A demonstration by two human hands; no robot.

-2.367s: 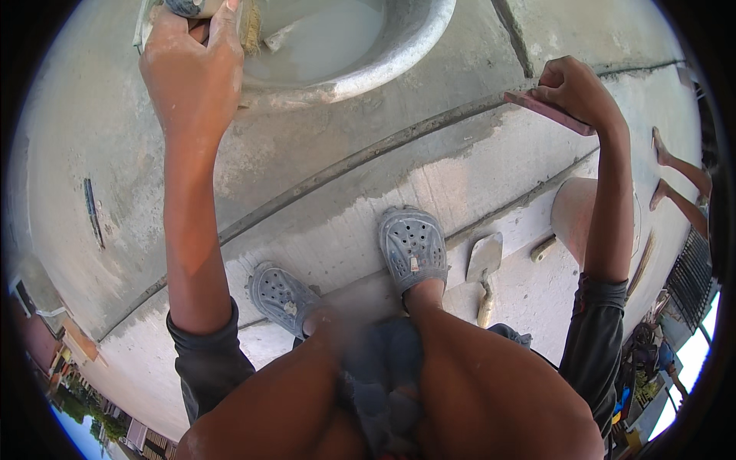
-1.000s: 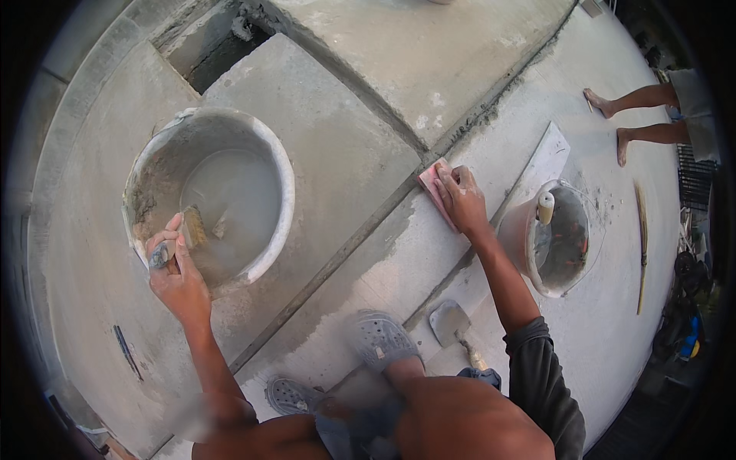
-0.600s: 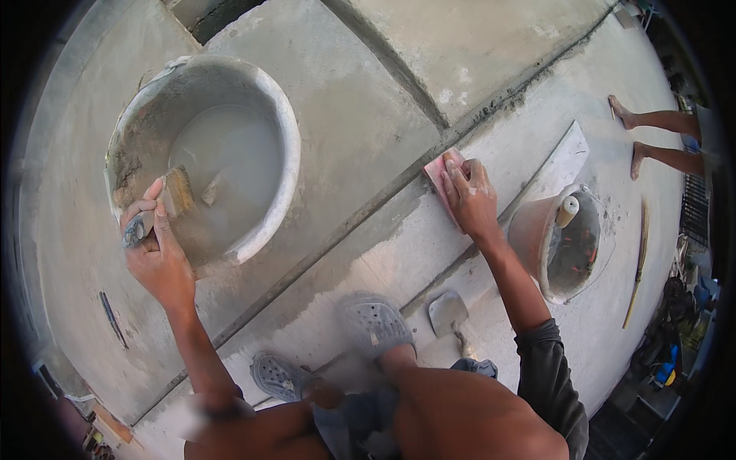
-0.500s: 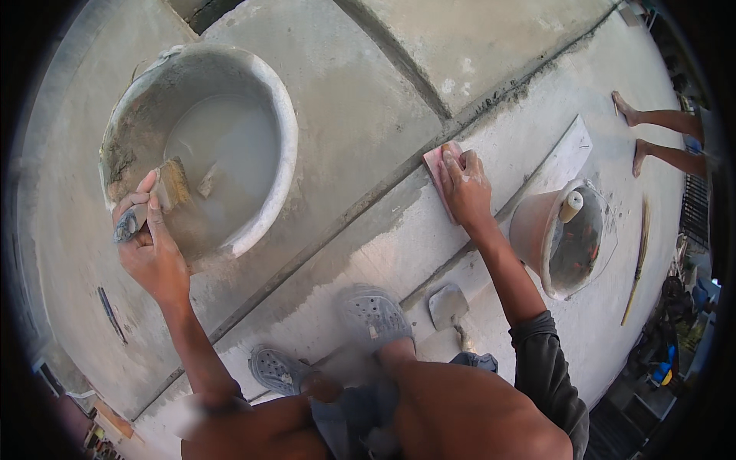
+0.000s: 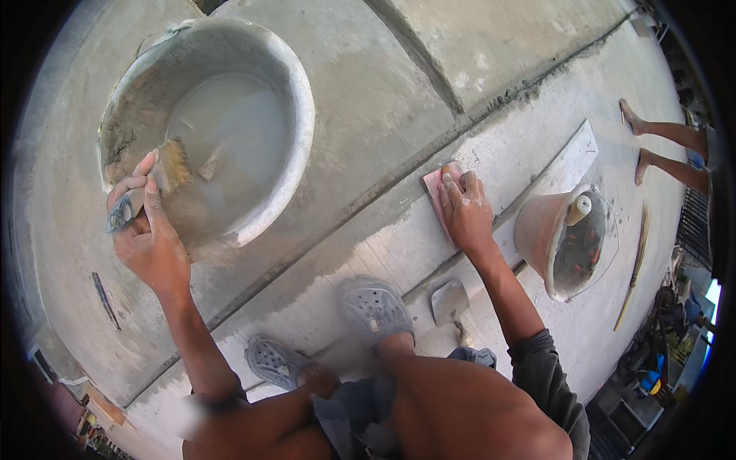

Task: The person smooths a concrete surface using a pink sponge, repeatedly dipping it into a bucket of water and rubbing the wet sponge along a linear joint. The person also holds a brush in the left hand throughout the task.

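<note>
My left hand (image 5: 157, 249) grips a brush (image 5: 175, 165) by its handle, fingers closed round it. The brush's tan, wet bristles hang over the near left inside of a large mortar-smeared bucket (image 5: 297, 146), which holds cloudy grey water. A small pale chip (image 5: 208, 164) shows beside the bristles. With fingers closed over its back, my right hand (image 5: 468, 215) presses a flat pink pad (image 5: 434, 189) onto the concrete strip (image 5: 383, 249). Whether the pad is a sponge or a float I cannot tell. It lies on the near side of the dark groove (image 5: 349, 211).
Right of my right forearm stands a smaller bucket (image 5: 537, 230) with grey mix and a pale handle sticking out. A trowel (image 5: 450, 301) lies near my clogs (image 5: 376, 310). Farther right are a pale board (image 5: 573, 157), a thin stick (image 5: 635, 268) and another person's bare legs (image 5: 675, 134).
My right hand has drawn the pink pad a little toward me, away from the groove. My left hand keeps the brush over the bucket. The whole view has shifted slightly.
</note>
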